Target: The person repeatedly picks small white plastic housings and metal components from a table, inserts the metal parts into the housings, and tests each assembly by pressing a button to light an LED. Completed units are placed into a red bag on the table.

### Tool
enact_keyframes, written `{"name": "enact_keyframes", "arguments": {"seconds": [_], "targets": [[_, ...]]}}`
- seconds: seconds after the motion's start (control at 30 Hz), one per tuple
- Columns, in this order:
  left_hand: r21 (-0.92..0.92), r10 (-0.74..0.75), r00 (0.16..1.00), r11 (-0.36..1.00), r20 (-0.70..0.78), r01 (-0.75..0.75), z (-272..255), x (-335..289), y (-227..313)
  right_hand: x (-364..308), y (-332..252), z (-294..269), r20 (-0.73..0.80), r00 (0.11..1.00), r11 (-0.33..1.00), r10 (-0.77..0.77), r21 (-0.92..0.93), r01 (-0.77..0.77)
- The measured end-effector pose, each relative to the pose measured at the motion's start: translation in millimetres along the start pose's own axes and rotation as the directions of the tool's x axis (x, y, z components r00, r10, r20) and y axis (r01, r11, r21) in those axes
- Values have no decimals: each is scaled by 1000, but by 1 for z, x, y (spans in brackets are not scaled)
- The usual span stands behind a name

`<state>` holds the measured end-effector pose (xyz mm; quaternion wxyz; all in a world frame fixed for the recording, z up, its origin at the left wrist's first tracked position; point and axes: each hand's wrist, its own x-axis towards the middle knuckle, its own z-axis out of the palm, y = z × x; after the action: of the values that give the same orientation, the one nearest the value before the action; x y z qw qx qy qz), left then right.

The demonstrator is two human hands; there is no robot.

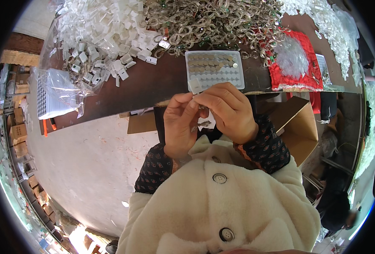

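Just over the near edge of the table, my left hand (180, 122) and my right hand (230, 111) meet with fingers pinched together. Between their fingertips is a small white plastic case (195, 86), its flat end sticking up. Beneath the fingers hangs a small bundle of thin wire (204, 124); whether it joins the case is hidden by my hands. Right behind them on the table lies a clear plastic tray (239, 79). Round, coin-like button cells (207, 63) fill its far rows, and its nearer pockets hold none.
White plastic cases (98, 25) are heaped at the far left, beside a big pile of coiled wires (208, 21). A red cloth (280, 78) carries clear plastic bags (291, 57). Stacked trays (54, 95) lie left, near orange-handled tools (52, 124). Below the table stands an open cardboard box (303, 135).
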<state>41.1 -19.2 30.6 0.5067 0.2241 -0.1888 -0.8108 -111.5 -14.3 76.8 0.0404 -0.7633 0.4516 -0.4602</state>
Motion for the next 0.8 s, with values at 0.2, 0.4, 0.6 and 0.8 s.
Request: {"name": "enact_keyframes", "arguments": {"seconds": [0.2,0.4,0.6,0.8], "targets": [[-8,46,998,999,-53,-47,-4,4,4,7,22,8,-49,983,960,177,-210,-184],[29,44,995,999,-93,-41,-7,7,11,14,41,23,-1,992,918,123,-380,-114],[-38,19,999,999,-51,-21,-13,7,11,13,8,16,-14,978,977,209,45,-208],[-46,6,1000,999,-1,-6,-10,2,12,12,-9,14,-34,988,988,153,31,-152]]}}
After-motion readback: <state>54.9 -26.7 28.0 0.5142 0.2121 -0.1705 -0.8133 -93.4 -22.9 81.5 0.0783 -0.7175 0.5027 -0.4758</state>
